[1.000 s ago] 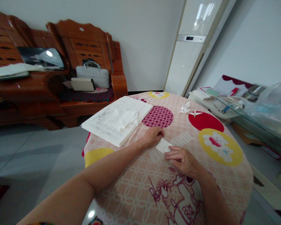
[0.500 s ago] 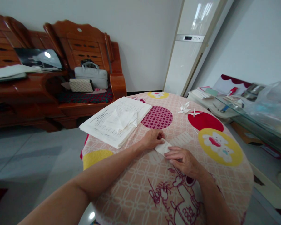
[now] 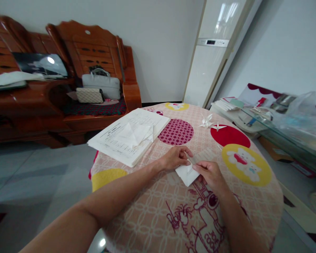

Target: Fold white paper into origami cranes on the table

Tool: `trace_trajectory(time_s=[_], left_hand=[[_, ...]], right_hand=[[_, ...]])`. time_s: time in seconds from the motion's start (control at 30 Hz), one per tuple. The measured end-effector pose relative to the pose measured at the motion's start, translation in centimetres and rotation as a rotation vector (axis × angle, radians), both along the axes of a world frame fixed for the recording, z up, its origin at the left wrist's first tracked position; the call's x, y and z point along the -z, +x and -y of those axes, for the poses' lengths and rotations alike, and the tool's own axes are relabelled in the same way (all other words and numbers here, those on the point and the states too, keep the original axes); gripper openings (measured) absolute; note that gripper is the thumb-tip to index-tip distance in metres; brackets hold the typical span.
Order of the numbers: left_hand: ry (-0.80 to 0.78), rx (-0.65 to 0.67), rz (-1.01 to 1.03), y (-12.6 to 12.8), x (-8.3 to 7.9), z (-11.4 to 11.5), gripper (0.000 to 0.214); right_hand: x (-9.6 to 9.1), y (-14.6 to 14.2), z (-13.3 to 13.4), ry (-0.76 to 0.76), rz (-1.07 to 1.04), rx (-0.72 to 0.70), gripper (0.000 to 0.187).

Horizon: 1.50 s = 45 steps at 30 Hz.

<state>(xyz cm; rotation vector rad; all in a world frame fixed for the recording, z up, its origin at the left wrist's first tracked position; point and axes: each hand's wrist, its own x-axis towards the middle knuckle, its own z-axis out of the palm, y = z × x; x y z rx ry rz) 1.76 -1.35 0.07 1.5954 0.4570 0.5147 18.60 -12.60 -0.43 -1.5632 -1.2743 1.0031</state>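
A small folded sheet of white paper (image 3: 187,176) is between my two hands, just above or on the tablecloth (image 3: 144,207). My left hand (image 3: 177,157) pinches its upper left edge with thumb and fingers. On the right side, my right hand (image 3: 208,173) grips the paper between thumb and forefinger. The paper's lower corner points toward me, and a crease shows on it. Folded paper cranes (image 3: 206,121) lie farther back on the table, beside another small folded piece (image 3: 218,127) on the red circle.
A stack of printed sheets (image 3: 116,149) with folded white paper (image 3: 134,134) on top lies at the table's left. Wooden chairs (image 3: 92,45) with bags stand behind. To the right, a glass shelf (image 3: 279,135) holds a plastic bag (image 3: 295,116) and papers.
The folded paper has turned and been lifted or opened somewhat, showing a larger white face. My right hand has moved from lying flat over its edge to pinching it.
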Motion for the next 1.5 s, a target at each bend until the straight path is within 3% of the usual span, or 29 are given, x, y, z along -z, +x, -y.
trace_trajectory(time_s=[0.07,0.27,0.63,0.8,0.93,1.1,1.3,1.4,1.5], left_hand=[[0.004,-0.012,0.023,0.0,0.2,0.1,0.039],[-0.019,-0.069,0.057,0.0,0.6,0.2,0.062],[-0.046,-0.272,0.093,-0.6,-0.1,0.5,0.035],[-0.109,-0.209,0.063,-0.7,-0.2,0.3,0.033],[-0.038,-0.185,-0.012,-0.9,0.2,0.0,0.030],[0.132,-0.131,-0.165,-0.8,0.9,-0.5,0.029],[0.195,-0.020,-0.219,-0.7,1.0,-1.4,0.021],[0.185,0.039,-0.182,-0.9,0.8,-1.5,0.020],[0.190,0.070,-0.117,-1.2,0.2,-1.2,0.022]], right_hand=[[0.0,-0.1,0.1,-0.019,-0.068,0.050,0.030],[0.2,-0.1,-0.2,0.122,-0.082,0.292,0.028],[0.2,-0.2,-0.1,0.046,-0.130,0.162,0.034],[0.0,-0.3,-0.2,0.027,-0.171,0.107,0.033],[0.1,-0.5,-0.3,-0.007,-0.155,0.096,0.034],[0.8,-0.6,-0.4,-0.039,0.164,0.101,0.034],[0.9,-0.6,-0.6,0.014,0.513,0.125,0.031],[0.8,-0.4,-0.7,0.066,0.436,0.188,0.025],[0.4,-0.3,-0.7,0.085,0.178,0.167,0.029]])
